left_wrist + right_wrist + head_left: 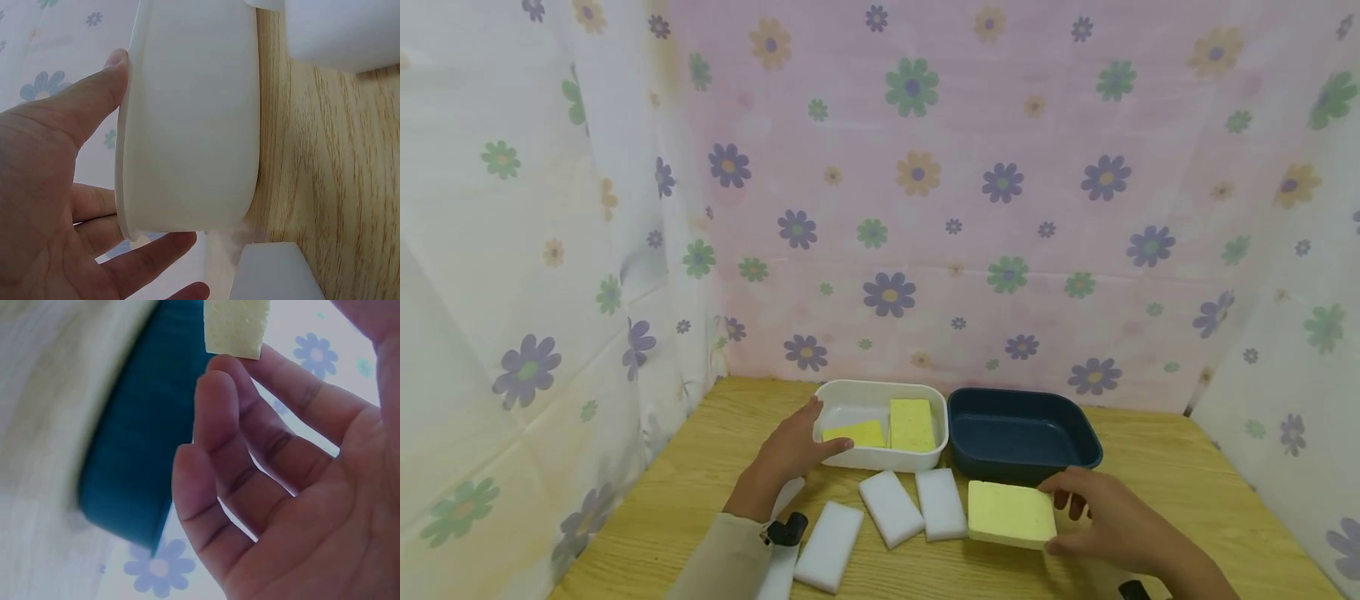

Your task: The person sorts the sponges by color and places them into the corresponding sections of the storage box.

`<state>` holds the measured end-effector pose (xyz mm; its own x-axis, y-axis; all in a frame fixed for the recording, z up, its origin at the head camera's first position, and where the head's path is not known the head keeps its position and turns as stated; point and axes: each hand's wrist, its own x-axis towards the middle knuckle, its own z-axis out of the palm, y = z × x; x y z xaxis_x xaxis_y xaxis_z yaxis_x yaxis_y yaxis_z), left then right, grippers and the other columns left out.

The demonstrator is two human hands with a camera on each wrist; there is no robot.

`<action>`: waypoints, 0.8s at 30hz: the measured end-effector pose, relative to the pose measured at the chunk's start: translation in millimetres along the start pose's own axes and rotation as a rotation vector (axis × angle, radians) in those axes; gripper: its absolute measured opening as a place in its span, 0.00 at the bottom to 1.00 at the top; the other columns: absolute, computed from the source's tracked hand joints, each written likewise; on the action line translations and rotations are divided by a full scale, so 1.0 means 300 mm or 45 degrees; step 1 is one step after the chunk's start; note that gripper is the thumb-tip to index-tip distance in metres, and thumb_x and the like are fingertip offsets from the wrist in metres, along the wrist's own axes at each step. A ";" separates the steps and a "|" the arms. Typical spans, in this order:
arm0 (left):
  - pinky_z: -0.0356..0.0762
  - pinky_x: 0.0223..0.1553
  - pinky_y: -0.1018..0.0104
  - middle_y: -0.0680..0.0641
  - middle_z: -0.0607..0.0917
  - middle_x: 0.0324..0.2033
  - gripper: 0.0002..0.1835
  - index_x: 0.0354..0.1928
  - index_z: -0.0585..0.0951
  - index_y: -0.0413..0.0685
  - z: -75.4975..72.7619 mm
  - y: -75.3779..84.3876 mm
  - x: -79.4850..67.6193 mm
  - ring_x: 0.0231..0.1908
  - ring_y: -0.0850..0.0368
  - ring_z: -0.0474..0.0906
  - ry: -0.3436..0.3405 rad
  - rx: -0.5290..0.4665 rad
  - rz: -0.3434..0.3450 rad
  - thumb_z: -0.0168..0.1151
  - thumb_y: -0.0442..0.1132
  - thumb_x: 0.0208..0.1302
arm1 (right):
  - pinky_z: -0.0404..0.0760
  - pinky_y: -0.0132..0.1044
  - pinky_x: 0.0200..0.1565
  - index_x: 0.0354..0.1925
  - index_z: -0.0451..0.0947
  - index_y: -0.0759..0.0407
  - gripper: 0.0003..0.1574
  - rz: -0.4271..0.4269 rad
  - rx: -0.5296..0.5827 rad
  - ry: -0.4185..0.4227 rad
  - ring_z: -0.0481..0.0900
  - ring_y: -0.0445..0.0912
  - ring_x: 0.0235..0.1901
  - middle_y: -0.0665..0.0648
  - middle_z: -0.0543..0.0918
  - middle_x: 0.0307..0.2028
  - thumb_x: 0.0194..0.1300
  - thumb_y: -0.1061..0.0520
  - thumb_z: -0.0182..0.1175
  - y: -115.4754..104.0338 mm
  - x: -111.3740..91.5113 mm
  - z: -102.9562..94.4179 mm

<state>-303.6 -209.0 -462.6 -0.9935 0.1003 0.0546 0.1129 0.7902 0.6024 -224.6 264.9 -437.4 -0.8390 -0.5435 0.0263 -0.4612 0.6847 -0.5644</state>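
Yellow block [1011, 513]: porous, rectangular, raised at lower right of centre, before the round-cornered navy tub [1000, 467]. Right hand [1101, 514]: thumb and fingertips pinch the block's right edge. Left hand [792, 448]: fingers spread, touching the smooth white tub [887, 459] at its left rim. Wood-grained bench [1195, 492] extends right of the navy tub.

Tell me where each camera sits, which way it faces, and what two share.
Head: on the head, facing forward and down at the white container and blue container; left hand, right hand and beige sleeve show.
Left wrist: on that wrist, facing the white container's outer wall; the left hand shows.
Right wrist: on that wrist, facing the yellow sponge and blue container; the right hand shows.
Head and right wrist both show the yellow sponge.
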 end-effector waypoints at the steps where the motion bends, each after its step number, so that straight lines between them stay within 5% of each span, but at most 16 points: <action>1: 0.61 0.72 0.33 0.41 0.54 0.81 0.61 0.82 0.54 0.41 0.001 -0.001 0.000 0.78 0.34 0.56 0.000 0.002 0.001 0.71 0.69 0.59 | 0.79 0.35 0.36 0.59 0.80 0.50 0.39 -0.017 -0.009 0.019 0.75 0.36 0.36 0.47 0.78 0.40 0.56 0.34 0.76 -0.005 0.006 -0.003; 14: 0.61 0.72 0.32 0.40 0.55 0.81 0.62 0.82 0.54 0.43 0.008 -0.005 -0.008 0.77 0.33 0.57 0.001 -0.003 -0.006 0.70 0.70 0.58 | 0.70 0.30 0.27 0.54 0.84 0.46 0.35 -0.102 -0.101 0.217 0.66 0.34 0.24 0.41 0.72 0.26 0.53 0.34 0.78 -0.082 0.119 0.012; 24: 0.61 0.72 0.33 0.40 0.54 0.81 0.62 0.82 0.54 0.42 0.000 -0.001 -0.005 0.77 0.33 0.56 0.003 0.002 -0.003 0.70 0.70 0.58 | 0.62 0.30 0.21 0.56 0.85 0.44 0.38 -0.008 -0.152 0.240 0.57 0.35 0.16 0.42 0.67 0.18 0.52 0.29 0.75 -0.122 0.246 0.032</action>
<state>-302.1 -209.4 -462.8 -0.9938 0.0970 0.0552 0.1106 0.7912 0.6015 -266.9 194.9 -422.8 -0.8699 -0.4552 0.1898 -0.4882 0.7401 -0.4625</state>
